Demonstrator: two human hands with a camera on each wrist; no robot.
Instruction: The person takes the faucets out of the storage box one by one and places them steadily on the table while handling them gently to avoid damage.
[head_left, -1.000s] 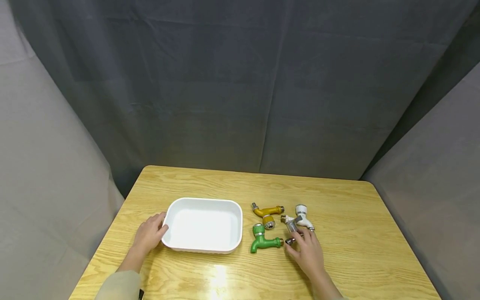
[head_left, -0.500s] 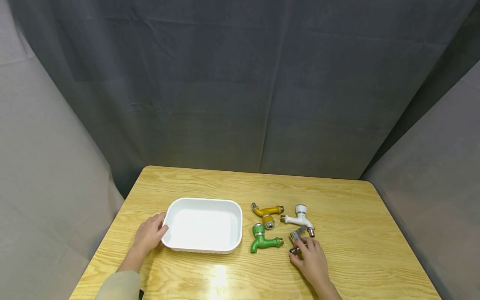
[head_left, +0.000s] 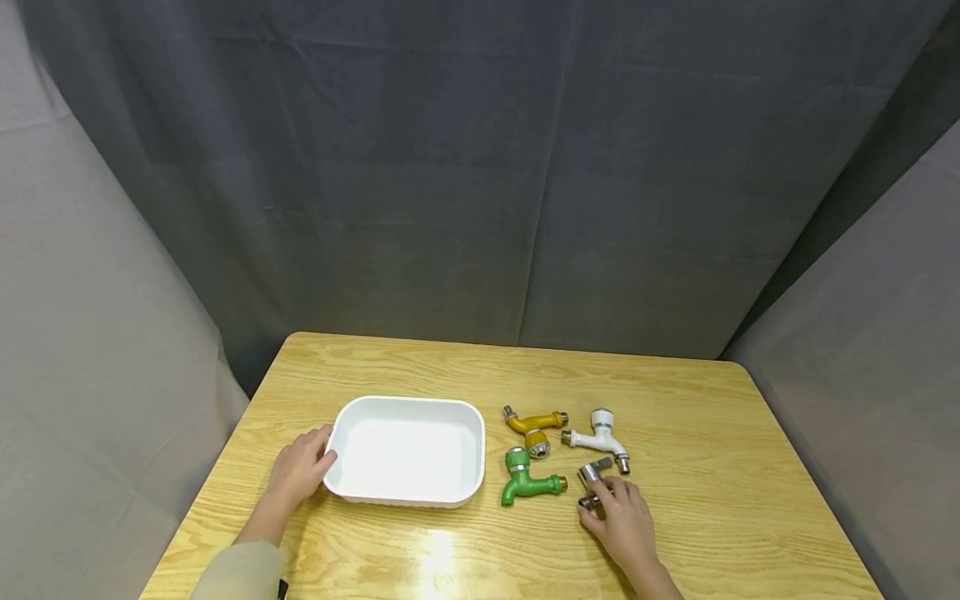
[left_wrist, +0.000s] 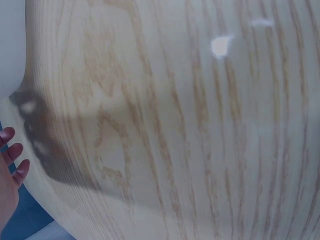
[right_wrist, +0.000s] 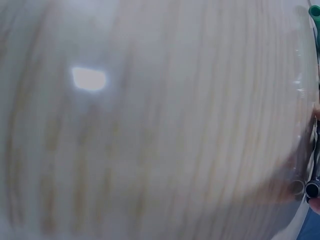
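My right hand (head_left: 622, 521) pinches a silver metal tap (head_left: 591, 473) with a grey lever, close over the table, its body partly hidden by the fingers. At the edge of the right wrist view the open end of this tap (right_wrist: 312, 189) shows beside a fingertip. A white tap (head_left: 600, 437) lies just beyond it, a green tap (head_left: 528, 483) to its left, and a yellow tap (head_left: 536, 423) behind the green one. At the left rim of a white tray (head_left: 408, 500), my left hand (head_left: 296, 467) rests with the thumb at the edge and fingers along the outside.
The wooden table (head_left: 720, 467) carries everything. Its far edge meets a dark grey curtain (head_left: 480, 208), and pale cloth panels (head_left: 97, 333) stand on both sides. Nothing lies inside the tray.
My right hand has drawn the silver tap toward me, off the white tap it overlapped, then settled there, the lever turning slightly. The left hand and tray have stayed put.
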